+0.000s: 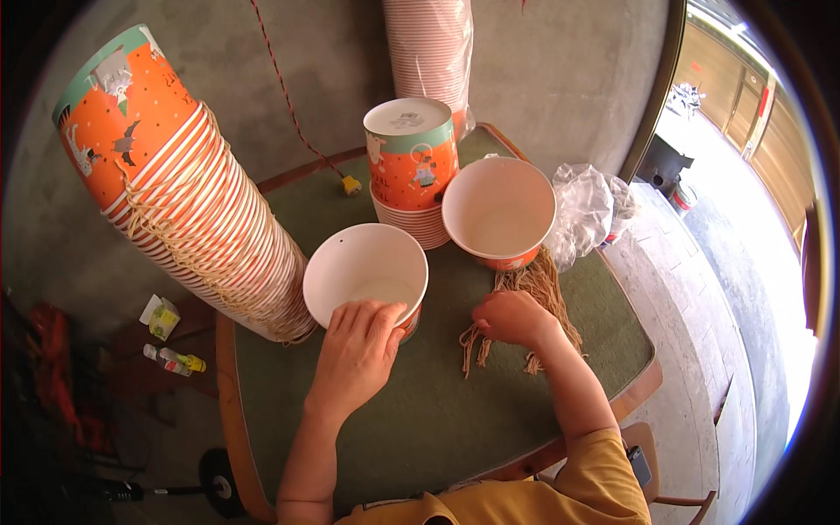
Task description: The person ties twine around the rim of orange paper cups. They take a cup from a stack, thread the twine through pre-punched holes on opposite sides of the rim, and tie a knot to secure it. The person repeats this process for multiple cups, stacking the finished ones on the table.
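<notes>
An open white-lined paper bucket (367,261) stands on the green tabletop in front of me, with a small dark hole near its far rim. My left hand (353,350) grips its near rim, fingers reaching over the edge. To the right, my right hand (514,317) is closed at a bundle of tan cords (549,293), fingertips pinching among the loose strands; how many they hold is hidden. A second open paper bucket (500,206) sits just beyond the bundle. Against the left side leans a tall stack of nested orange buckets (206,197), with cord loops hanging along it.
Behind the open buckets is a short upside-down bucket stack (411,166). A taller plastic-wrapped stack (429,52) stands at the wall. Crumpled clear plastic (582,210) lies at the right edge. A yellow plug (351,185) hangs on a red cord over the table (420,437).
</notes>
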Demonstrator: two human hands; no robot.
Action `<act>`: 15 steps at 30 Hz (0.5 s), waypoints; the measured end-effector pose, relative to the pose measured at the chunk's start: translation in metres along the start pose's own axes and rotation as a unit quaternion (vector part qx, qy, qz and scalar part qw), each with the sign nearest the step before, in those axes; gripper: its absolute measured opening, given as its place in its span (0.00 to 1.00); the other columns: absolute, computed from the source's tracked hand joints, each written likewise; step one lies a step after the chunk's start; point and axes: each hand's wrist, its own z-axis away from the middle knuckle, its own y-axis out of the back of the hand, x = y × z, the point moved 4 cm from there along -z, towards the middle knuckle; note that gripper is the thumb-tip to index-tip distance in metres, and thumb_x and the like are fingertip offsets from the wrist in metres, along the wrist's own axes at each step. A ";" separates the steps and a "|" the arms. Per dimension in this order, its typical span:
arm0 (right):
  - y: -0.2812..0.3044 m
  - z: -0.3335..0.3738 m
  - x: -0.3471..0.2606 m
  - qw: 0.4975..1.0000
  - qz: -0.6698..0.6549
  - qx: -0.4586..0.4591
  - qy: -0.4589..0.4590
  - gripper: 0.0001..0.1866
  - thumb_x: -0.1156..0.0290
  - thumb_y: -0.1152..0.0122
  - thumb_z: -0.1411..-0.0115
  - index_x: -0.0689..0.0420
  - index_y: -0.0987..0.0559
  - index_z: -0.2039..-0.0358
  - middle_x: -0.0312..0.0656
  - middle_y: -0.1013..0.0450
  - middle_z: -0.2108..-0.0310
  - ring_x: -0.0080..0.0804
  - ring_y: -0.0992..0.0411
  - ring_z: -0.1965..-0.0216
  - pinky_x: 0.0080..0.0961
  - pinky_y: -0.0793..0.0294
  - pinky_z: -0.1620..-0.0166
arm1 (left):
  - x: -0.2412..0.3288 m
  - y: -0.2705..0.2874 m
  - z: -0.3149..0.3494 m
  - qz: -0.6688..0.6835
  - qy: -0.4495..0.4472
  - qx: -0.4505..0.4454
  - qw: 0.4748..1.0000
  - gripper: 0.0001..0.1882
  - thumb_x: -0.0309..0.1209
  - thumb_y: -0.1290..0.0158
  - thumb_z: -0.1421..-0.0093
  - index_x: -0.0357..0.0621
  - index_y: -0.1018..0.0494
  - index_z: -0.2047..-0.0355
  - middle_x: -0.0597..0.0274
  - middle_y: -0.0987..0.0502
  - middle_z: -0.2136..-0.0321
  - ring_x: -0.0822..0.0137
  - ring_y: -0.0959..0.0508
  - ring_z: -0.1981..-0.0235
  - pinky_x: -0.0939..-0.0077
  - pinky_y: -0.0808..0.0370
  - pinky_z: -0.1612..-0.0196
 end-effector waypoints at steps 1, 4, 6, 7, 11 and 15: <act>0.004 -0.001 -0.002 1.000 -0.010 -0.014 0.011 0.05 0.66 0.43 0.43 0.52 0.23 0.71 0.43 0.25 0.68 0.44 0.24 0.62 0.40 0.25 0.60 | 0.001 0.003 0.000 -0.002 -0.003 0.009 1.000 0.17 0.24 0.43 0.42 0.42 0.30 0.52 0.54 0.26 0.58 0.52 0.25 0.55 0.57 0.30 0.49; 0.028 -0.002 -0.023 0.980 -0.181 0.014 0.077 0.05 0.67 0.40 0.40 0.54 0.24 0.68 0.41 0.25 0.67 0.40 0.24 0.63 0.35 0.25 0.60 | 0.005 0.010 -0.001 0.011 -0.010 0.039 0.999 0.16 0.23 0.43 0.42 0.42 0.30 0.53 0.54 0.27 0.58 0.52 0.26 0.54 0.58 0.29 0.50; 0.044 0.003 -0.042 0.950 -0.274 0.069 0.134 0.05 0.69 0.39 0.39 0.56 0.24 0.65 0.40 0.25 0.66 0.38 0.24 0.63 0.33 0.25 0.59 | 0.007 0.013 -0.001 0.046 -0.013 0.057 0.997 0.16 0.23 0.43 0.41 0.42 0.31 0.52 0.55 0.27 0.58 0.54 0.26 0.54 0.60 0.27 0.52; 0.050 0.005 -0.051 0.929 -0.319 0.096 0.161 0.05 0.70 0.39 0.38 0.57 0.24 0.64 0.39 0.25 0.66 0.36 0.24 0.63 0.32 0.25 0.59 | 0.008 0.013 0.000 0.093 0.004 0.054 0.994 0.16 0.23 0.43 0.41 0.42 0.31 0.52 0.55 0.28 0.58 0.54 0.25 0.56 0.62 0.26 0.55; 0.060 0.014 -0.076 0.889 -0.387 0.153 0.194 0.07 0.75 0.38 0.40 0.60 0.26 0.63 0.43 0.25 0.67 0.38 0.23 0.63 0.33 0.25 0.59 | 0.016 0.013 0.005 0.260 0.099 0.009 0.960 0.14 0.24 0.43 0.39 0.40 0.31 0.54 0.54 0.27 0.60 0.56 0.22 0.63 0.68 0.24 0.63; 0.063 0.025 -0.098 0.872 -0.405 0.188 0.199 0.07 0.76 0.39 0.39 0.60 0.27 0.62 0.45 0.25 0.67 0.38 0.23 0.67 0.31 0.24 0.63 | 0.024 0.019 0.012 0.345 0.204 -0.013 0.916 0.11 0.24 0.41 0.39 0.38 0.30 0.59 0.56 0.25 0.68 0.60 0.22 0.71 0.70 0.25 0.67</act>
